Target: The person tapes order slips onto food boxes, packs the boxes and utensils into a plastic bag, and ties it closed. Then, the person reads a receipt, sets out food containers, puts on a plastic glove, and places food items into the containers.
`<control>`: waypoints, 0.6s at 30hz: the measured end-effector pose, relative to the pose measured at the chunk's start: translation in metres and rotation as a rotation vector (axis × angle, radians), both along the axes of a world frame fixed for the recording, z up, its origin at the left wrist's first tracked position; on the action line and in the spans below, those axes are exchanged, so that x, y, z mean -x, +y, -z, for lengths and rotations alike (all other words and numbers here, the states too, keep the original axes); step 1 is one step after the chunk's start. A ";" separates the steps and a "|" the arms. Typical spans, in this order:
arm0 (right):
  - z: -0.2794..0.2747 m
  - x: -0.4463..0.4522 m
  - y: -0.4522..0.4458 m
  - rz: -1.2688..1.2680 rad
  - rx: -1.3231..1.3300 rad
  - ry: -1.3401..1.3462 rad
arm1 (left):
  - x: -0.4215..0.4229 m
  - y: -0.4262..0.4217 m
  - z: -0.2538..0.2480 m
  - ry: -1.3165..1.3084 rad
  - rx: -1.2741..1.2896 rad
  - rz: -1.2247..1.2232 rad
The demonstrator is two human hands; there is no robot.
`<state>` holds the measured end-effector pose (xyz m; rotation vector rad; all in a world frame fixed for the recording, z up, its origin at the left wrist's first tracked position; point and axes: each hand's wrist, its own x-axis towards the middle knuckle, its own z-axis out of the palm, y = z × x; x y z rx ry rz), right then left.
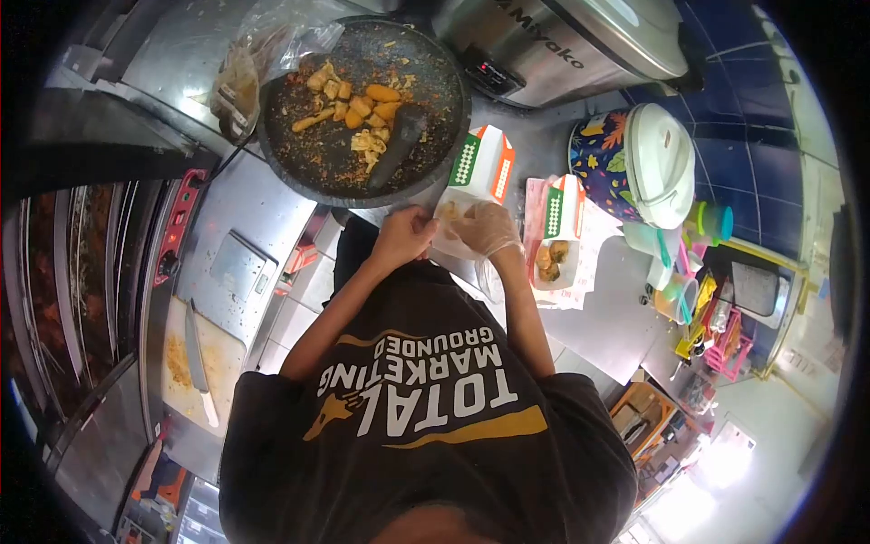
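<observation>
At the counter's near edge lies an open paper food box [483, 163], white, green and orange, its lid raised and a little food inside. My left hand [405, 238], bare, is closed with curled fingers at the box's left side; whatever is in them is hidden. My right hand [489, 231], in a clear plastic glove, reaches over the box's inside with its fingers drawn together, their tips partly hidden. Beyond the hands sits a dark stone mortar [281, 154] with fried pieces [360, 106], red-brown crumbs and a stone pestle [399, 150].
A second food box [564, 204] with browned pieces stands on printed paper [580, 286] at right. Behind are a Miyako rice cooker [553, 45] and a patterned lidded container [634, 163]. A knife [195, 349] rests on a cutting board [222, 363] at left, near a plastic bag [240, 86].
</observation>
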<state>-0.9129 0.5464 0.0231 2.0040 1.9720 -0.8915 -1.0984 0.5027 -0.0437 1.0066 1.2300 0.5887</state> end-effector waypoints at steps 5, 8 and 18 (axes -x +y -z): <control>-0.082 0.062 0.034 -0.053 -0.369 0.132 | 0.001 -0.005 0.002 0.047 -0.082 -0.013; -0.089 0.122 0.063 -0.313 -0.507 0.161 | 0.003 -0.007 -0.008 0.038 -0.082 -0.058; -0.027 0.185 0.101 -0.424 -0.350 -0.190 | 0.017 -0.004 -0.025 0.049 -0.053 -0.078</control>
